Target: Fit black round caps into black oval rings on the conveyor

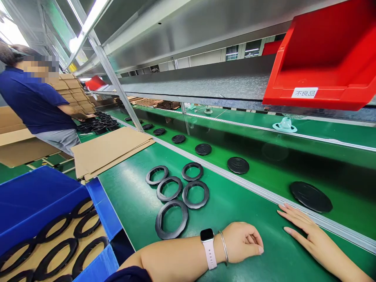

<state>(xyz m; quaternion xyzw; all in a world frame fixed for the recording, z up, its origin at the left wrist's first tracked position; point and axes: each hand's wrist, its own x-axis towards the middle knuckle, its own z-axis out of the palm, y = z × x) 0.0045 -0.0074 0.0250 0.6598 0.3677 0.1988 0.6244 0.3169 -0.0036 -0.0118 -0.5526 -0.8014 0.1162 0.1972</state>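
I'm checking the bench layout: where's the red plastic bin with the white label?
In the head view, the red bin is at upper right, by the grey metal shelf, above the right hand.

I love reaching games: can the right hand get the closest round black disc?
Probably yes: the right hand looks empty and only the low silver metal rail lies between it and the disc.

On the worktop (pixel 126 176) five rings (pixel 159 221) lie left of the left hand (pixel 243 241), with sheets (pixel 114 147) behind them and a box (pixel 101 207) holding more rings (pixel 38 270) at left, while beyond the rail (pixel 252 187) discs (pixel 237 165) sit in a row on the belt (pixel 267 176), a bin (pixel 337 94) above at right
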